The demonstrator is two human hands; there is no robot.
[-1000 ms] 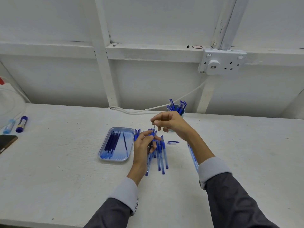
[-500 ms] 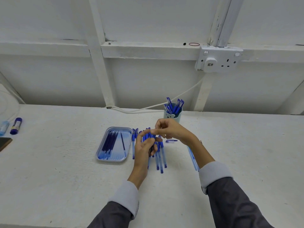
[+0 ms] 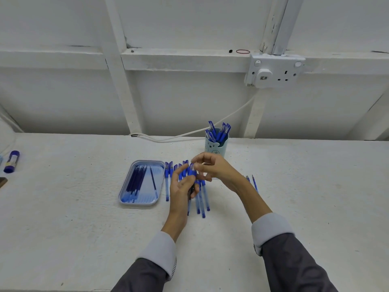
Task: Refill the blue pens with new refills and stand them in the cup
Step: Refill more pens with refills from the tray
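Observation:
My left hand (image 3: pixel 182 187) grips a blue pen (image 3: pixel 191 173) upright above a row of blue pens (image 3: pixel 201 199) lying on the white table (image 3: pixel 84 218). My right hand (image 3: pixel 214 168) pinches the top end of that same pen with thumb and fingertips. Behind my hands stands a pale blue cup (image 3: pixel 216 146) with several blue pens standing in it. A blue tray (image 3: pixel 141 183) to the left holds several dark refills. Two thin refills (image 3: pixel 252 182) lie to the right, partly hidden by my right forearm.
A blue-capped glue stick (image 3: pixel 11 161) lies at the far left edge, next to a dark object. A white cable (image 3: pixel 189 133) runs along the wall from a socket (image 3: pixel 274 70) to the table's back edge.
My right hand has come down from above the pen tip to meet my left hand at the pen's top. The cup behind is now uncovered.

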